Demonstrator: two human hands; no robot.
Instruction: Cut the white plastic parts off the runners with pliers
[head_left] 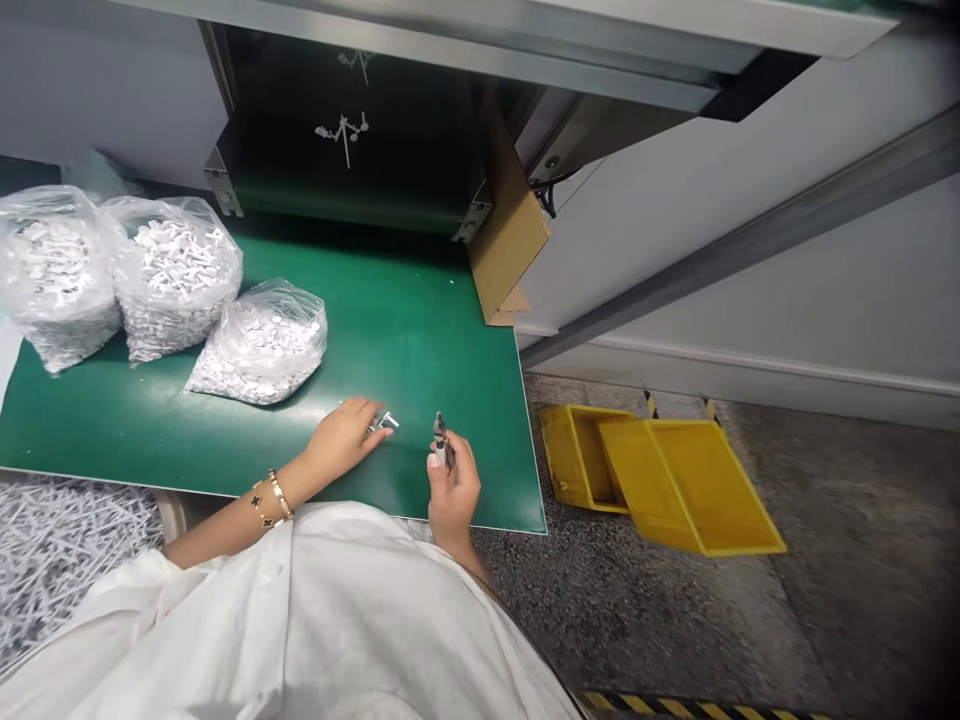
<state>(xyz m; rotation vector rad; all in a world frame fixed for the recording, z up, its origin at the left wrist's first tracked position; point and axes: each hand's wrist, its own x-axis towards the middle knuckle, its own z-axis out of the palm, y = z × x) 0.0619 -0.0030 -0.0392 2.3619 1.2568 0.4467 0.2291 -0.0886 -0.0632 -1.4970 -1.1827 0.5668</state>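
My left hand [345, 437] lies on the green mat with its fingertips at a small white plastic moulded piece [385, 422], which seems pinched between them. My right hand [454, 485] is raised a little to the right of it and grips a small pair of side cutters [440, 438], tips pointing up. The cutters and the white piece stand apart by a short gap. Behind my hands lie several clear plastic bags [261, 345] full of small white plastic parts.
The green mat [442, 380] ends in an edge at the right, above a grey floor with yellow plastic crates [682, 485]. A heap of white plastic runners [67, 550] lies at lower left. A cardboard sheet [510, 235] and a dark machine opening [345, 130] stand behind the mat.
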